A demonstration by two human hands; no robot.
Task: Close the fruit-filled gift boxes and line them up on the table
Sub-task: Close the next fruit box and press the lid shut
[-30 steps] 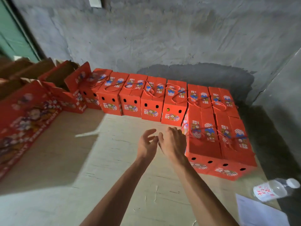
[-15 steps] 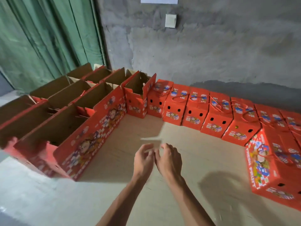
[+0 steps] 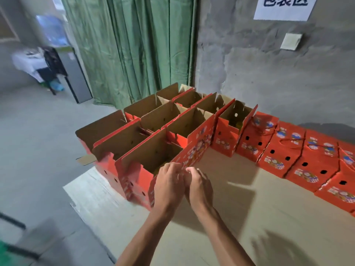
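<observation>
Several open red gift boxes [image 3: 134, 139] with brown insides stand in a block at the table's left end. The nearest open box [image 3: 153, 156] has its printed red flap [image 3: 199, 143] standing upright along the right side. My left hand [image 3: 169, 186] is at the near end of that flap, fingers curled over its top edge. My right hand [image 3: 199, 188] sits close beside it on the table side, fingertips loosely curled at the same edge. A row of closed red gift boxes [image 3: 284, 150] with string handles runs along the wall to the right.
The pale wooden table [image 3: 249, 212] drops off at its left edge [image 3: 86, 200] to a grey floor. A green curtain [image 3: 130, 45] hangs behind the open boxes. On the concrete wall are a paper sign [image 3: 284, 6] and a switch [image 3: 291, 41]. A grey cabinet [image 3: 75, 73] stands far left.
My view has swung left from the closed boxes to the open ones. Both hands, held together over the bare table, have moved left to the nearest open box's upright flap.
</observation>
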